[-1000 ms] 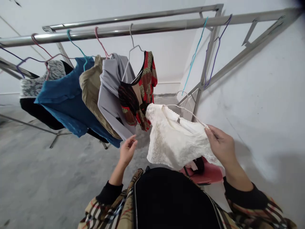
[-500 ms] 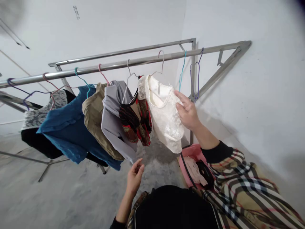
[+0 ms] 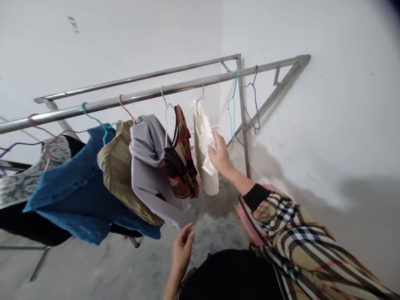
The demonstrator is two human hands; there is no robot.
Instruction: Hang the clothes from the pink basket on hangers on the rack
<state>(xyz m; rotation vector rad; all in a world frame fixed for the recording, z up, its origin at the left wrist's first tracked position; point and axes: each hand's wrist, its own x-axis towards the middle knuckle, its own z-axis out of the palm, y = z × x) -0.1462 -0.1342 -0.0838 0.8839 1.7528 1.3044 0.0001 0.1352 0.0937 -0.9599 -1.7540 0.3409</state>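
Observation:
A white lace top (image 3: 203,143) hangs from a pale hanger on the metal rail, turned nearly edge-on. My right hand (image 3: 221,155) grips its right side, with the thumb and fingers on the lace. To its left hangs a red, black and gold patterned garment (image 3: 183,166), close to the white top. My left hand (image 3: 183,246) is held low over the floor, empty, its fingers loosely curled and apart. Just above it is the lower end of a grey garment (image 3: 148,166).
Farther left along the rail (image 3: 140,96) hang an olive garment (image 3: 117,160), a blue one (image 3: 71,181) and a black one with a grey lace top. Bare turquoise (image 3: 234,106) and purple (image 3: 254,98) hangers hang at the right. A pink basket (image 3: 250,221) stands below my right arm.
My right hand has moved left with the white top's side, turning the top from facing me to nearly edge-on. The view has shifted right. My left hand stays low and empty.

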